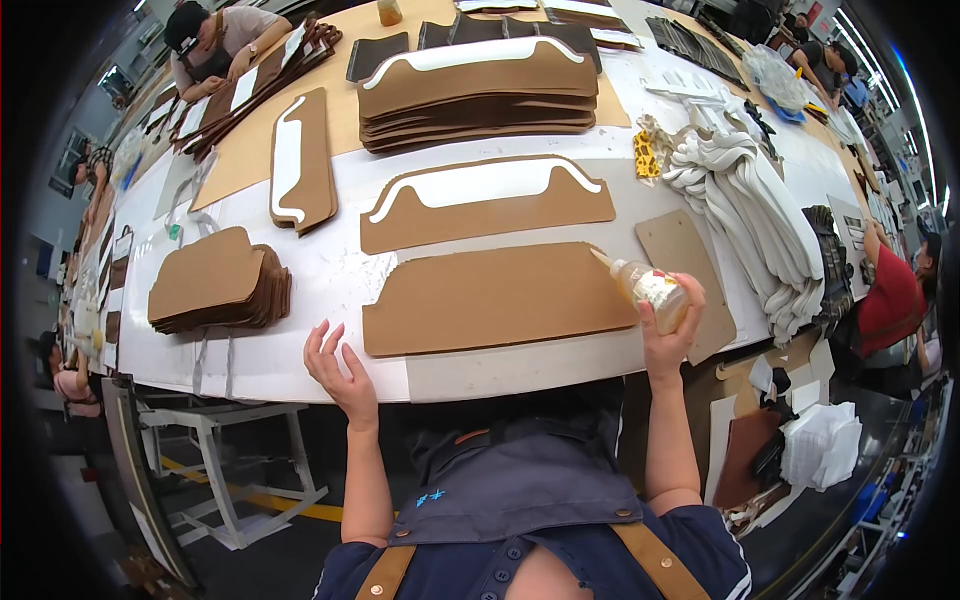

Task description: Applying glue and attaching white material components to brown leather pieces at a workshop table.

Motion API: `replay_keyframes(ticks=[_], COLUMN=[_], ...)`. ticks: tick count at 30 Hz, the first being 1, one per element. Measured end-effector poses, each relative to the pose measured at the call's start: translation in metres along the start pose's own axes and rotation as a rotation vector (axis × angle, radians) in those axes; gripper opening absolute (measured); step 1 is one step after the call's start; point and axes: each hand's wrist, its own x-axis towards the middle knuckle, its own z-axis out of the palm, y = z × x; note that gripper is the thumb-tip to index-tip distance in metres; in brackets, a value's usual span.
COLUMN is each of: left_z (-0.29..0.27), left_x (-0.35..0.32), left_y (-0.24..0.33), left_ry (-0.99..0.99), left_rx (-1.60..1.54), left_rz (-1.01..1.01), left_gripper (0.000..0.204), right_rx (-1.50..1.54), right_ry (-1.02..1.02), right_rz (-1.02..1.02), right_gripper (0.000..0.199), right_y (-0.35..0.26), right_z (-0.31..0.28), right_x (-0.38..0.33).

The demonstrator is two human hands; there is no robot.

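My right hand (672,325) grips a clear squeeze bottle (650,286) with amber liquid, tilted so its nozzle meets the upper right corner of a flat brown panel (500,300). Fingers apart and holding nothing, my left hand (340,372) hovers by the panel's lower left corner. Just beyond lies a second brown panel (485,222), with a white curved strip (470,190) along its top edge. Farther back rises a stack of brown panels (478,118), its top one bearing the same kind of white strip.
At left sit a pile of smaller brown pieces (210,280) and a brown panel with white strip (312,165). A bundle of white strips (745,210) lies at right, past a grey-brown board (688,270). Co-workers (220,50) work around the table.
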Motion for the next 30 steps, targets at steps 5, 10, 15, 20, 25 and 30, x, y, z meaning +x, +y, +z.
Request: replay_keyframes(ticks=[5, 10, 15, 20, 25, 30], left_z=[0.000, 0.000, 0.000, -0.001, -0.001, -0.001], left_x=[0.000, 0.000, 0.000, -0.001, 0.000, 0.000], left_y=[-0.001, 0.001, 0.001, 0.002, 0.001, 0.002], left_ry=[0.004, 0.000, -0.008, 0.001, 0.009, 0.011], left_rx=[-0.004, -0.015, -0.023, -0.049, -0.061, -0.073], left_rz=[-0.001, -0.013, -0.018, -0.045, -0.038, -0.033], left_gripper=[0.024, 0.024, 0.024, 0.025, 0.025, 0.025], right_rx=[-0.024, 0.033, 0.054, 0.067, 0.102, 0.123], right_ry=[0.000, -0.009, -0.028, -0.055, -0.071, -0.098], right_rz=[-0.009, -0.014, -0.029, -0.061, -0.070, -0.100], right_gripper=[0.060, 0.060, 0.060, 0.060, 0.060, 0.061], right_y=[-0.001, -0.006, -0.013, -0.022, -0.029, -0.040], right_z=[0.004, 0.014, 0.024, 0.035, 0.048, 0.062], right_x=[0.001, 0.002, 0.001, 0.001, -0.002, -0.003])
